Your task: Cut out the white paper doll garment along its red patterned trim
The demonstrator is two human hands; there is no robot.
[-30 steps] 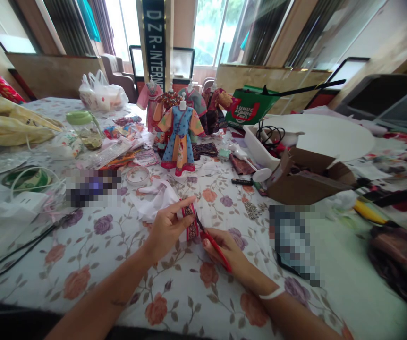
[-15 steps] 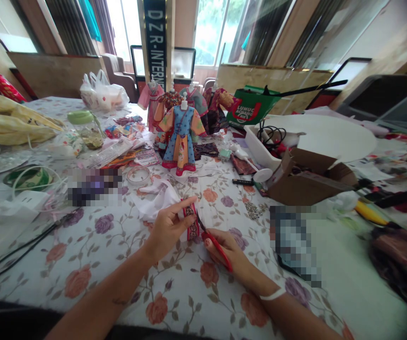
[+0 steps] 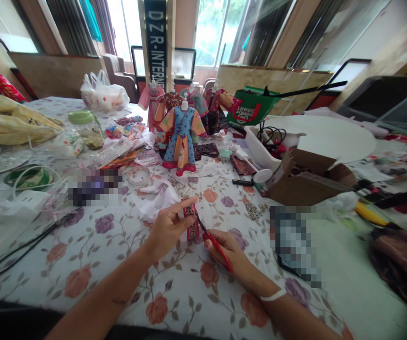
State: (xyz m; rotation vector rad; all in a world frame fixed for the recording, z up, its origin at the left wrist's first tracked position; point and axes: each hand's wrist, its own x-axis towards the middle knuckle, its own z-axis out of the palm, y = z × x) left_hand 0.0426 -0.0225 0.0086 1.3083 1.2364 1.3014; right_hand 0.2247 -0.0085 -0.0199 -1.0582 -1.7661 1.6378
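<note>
Between the thumb and fingers of my left hand [image 3: 166,226] is a short patterned ribbon [image 3: 192,231], dark in the middle with red-pink edges. White fabric or paper [image 3: 157,198] lies crumpled just behind that hand. My right hand [image 3: 230,252] is closed round the red handles of a pair of scissors [image 3: 221,250]. Their dark blades point up and left, along the ribbon's right edge; whether they touch it I cannot tell. Beyond my hands stands a small blue and orange dress [image 3: 179,137] with a red hem, on a little stand.
More small dresses [image 3: 151,101] stand behind the blue one. To the right are an open cardboard box [image 3: 284,182], a white tray [image 3: 272,158] with black cable and a green bag [image 3: 249,106]. On the left are a lidded jar [image 3: 92,134], a tape roll [image 3: 139,175] and cables.
</note>
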